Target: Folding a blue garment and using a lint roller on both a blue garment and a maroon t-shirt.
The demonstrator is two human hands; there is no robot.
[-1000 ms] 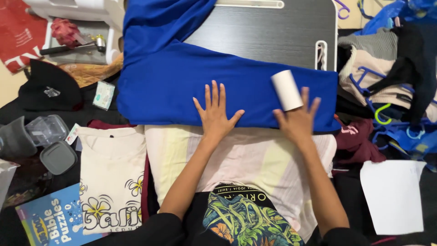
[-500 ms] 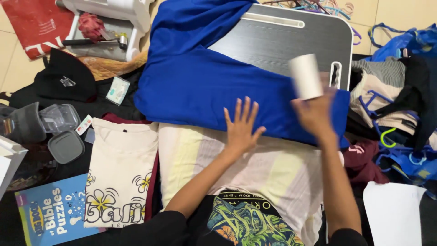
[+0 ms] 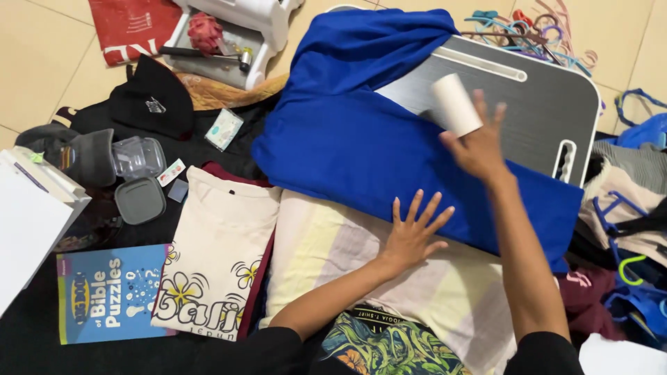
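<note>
A: Two hands are on the job, and I take the blue garment as my landmark. Far to its left lie a blue puzzle book and a cream printed shirt, both flat on the dark floor covering, well away from the work.

B: And the left hand?

A: My left hand lies flat at the blue garment's near edge, fingers spread wide, holding nothing. I judge it presses the cloth down so it stays taut and does not drag.

B: The right?

A: My right hand is above the garment's right half, closed around the handle end of a white lint roller. The fingers are partly splayed, so the grip looks loose. The roller's drum sits at the garment's upper edge, where the cloth meets the dark lap desk beneath it. I cannot tell if the drum touches the cloth.

B: Why the desk under it?

A: It gives a firm, flat backing, I think. Right of the garment, loose clothes and coloured hangers lie heaped.
</note>
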